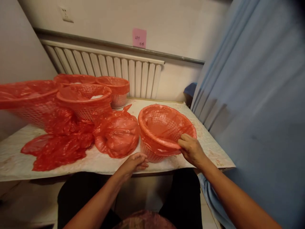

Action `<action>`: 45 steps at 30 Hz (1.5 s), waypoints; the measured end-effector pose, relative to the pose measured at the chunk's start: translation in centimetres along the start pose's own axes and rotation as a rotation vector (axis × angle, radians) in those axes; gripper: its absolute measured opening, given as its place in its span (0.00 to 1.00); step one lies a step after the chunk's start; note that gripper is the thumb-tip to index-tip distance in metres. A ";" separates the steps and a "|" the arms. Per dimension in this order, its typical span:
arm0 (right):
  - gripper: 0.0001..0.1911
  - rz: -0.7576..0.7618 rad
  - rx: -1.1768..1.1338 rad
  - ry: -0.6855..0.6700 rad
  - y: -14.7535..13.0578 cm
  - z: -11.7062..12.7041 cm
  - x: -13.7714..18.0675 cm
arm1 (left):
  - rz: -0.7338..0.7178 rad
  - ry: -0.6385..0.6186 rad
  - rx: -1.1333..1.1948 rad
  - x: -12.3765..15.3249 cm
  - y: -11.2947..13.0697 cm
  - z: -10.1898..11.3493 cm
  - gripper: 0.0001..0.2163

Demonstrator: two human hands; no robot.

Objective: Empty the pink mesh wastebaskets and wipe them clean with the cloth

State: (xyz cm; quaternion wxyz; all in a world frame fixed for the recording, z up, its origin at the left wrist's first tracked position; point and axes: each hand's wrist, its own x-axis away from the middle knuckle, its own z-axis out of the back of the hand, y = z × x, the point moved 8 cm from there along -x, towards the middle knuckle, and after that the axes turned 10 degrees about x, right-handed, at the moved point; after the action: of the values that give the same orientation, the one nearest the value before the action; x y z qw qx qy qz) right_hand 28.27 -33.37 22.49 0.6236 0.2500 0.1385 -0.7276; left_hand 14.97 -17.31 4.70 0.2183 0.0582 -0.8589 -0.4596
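Note:
A pale plastic wastebasket point(152, 154) with latticed sides stands at the table's front, tilted a little toward me. A red plastic bag point(164, 124) lines it and is folded out over its rim. My right hand point(190, 149) is closed on the near right part of that rim, with the bag's edge under its fingers. Close to the lower left side of the basket is my left hand point(137, 162), its fingers loosely bent and holding nothing; whether the fingertips touch the basket I cannot tell. Left of it lies a puffed red plastic bag point(116, 133).
Several more lined wastebaskets, one of them point(119, 98) by the radiator point(95, 65), stand at the back left. Crumpled red bags point(64, 149) lie before them on the covered table point(14, 162). A blue curtain point(250, 111) hangs along the right side.

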 end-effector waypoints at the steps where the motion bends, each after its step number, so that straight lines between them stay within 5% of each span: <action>1: 0.13 0.007 0.023 -0.010 -0.5 0.0 0.0 | -0.027 -0.024 0.043 0.7 0.8 -0.5 0.18; 6: 0.14 0.055 0.102 -0.030 -2.4 0.0 -0.3 | -0.128 -0.096 0.192 2.6 3.0 -2.9 0.12; 11: 0.14 0.055 0.103 -0.031 -3.6 0.1 -0.1 | -0.109 0.086 0.470 2.7 2.7 -2.4 0.08; 16: 0.13 0.084 0.035 -0.055 -4.8 0.3 0.2 | -0.057 0.094 0.628 2.7 2.6 -3.1 0.04; 20: 0.24 0.110 -0.011 -0.062 -5.1 0.2 0.4 | -0.036 0.122 0.634 2.9 2.3 -3.2 0.06; 30: 0.31 0.077 0.015 -0.110 -4.6 -0.4 0.1 | -0.116 0.137 0.510 4.9 3.1 -3.2 0.09; 40: 0.31 0.051 0.030 -0.088 -4.5 -0.8 -0.1 | -0.450 -0.012 0.492 7.3 9.3 -5.8 0.13; 45: 0.30 0.032 0.011 -0.041 -4.5 -0.6 -0.1 | -0.620 0.062 0.216 6.5 13.1 -6.8 0.09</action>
State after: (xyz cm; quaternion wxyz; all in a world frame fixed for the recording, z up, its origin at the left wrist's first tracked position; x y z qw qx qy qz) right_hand 24.04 -32.16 21.52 0.6366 0.2405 0.1177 -0.7232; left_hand 13.31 -16.99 20.76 0.0865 0.3536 -0.8371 -0.4083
